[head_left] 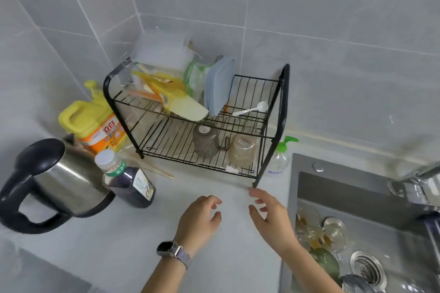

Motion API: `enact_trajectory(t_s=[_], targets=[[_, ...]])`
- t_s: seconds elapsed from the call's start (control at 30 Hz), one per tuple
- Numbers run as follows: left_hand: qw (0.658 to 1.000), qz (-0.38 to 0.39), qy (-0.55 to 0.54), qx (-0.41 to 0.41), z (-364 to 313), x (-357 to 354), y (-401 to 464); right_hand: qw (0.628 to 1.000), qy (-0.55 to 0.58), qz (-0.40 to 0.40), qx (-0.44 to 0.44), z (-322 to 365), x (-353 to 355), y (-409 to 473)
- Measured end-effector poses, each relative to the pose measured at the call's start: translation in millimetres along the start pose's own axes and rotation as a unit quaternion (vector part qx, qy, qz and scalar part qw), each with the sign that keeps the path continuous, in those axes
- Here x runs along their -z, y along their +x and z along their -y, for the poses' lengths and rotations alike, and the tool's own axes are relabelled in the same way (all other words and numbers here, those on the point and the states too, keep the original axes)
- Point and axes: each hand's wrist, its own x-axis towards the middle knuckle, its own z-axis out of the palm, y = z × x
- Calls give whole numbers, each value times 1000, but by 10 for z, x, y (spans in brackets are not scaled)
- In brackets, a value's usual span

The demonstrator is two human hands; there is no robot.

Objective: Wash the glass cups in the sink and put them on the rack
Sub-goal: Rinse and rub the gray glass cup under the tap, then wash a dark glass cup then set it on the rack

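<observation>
Now, at lower centre, our left hand [198, 217] and right hand [271, 217] hover loose-fingered, grip empty, over bare tabletop [142, 245]. Two cups [206, 139] sit upturned on the rack [195, 140]; more glass cups [333, 233] lie in the sink [357, 188], lower right.

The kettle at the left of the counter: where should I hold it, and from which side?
Grip the kettle by its black loop handle, which juts toward the left edge of the view. Come from that side, probably with the left hand; the steel body is smooth and offers no hold.
</observation>
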Motion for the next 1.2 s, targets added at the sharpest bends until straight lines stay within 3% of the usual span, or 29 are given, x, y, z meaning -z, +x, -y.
enact_trajectory(t_s=[0.27, 0.6, 0.87, 1.2], targets=[[994, 76, -3, -77, -947, -636, -120, 985, 4, -61, -159, -853, 964, -825], [984, 138, -23, -115, -2048, -1501, -582, 965, -10, -91, -245, -1734, 1961, -1836], [987, 134, -39, -75, -2472, -2050, -917, 962, 2, -11, -273, -2345, 2248, -2064], [991, 119, -48, -34, -2683, -2244, -1090, 956, -72, 91, -268, -2661, 2284, -1791]])
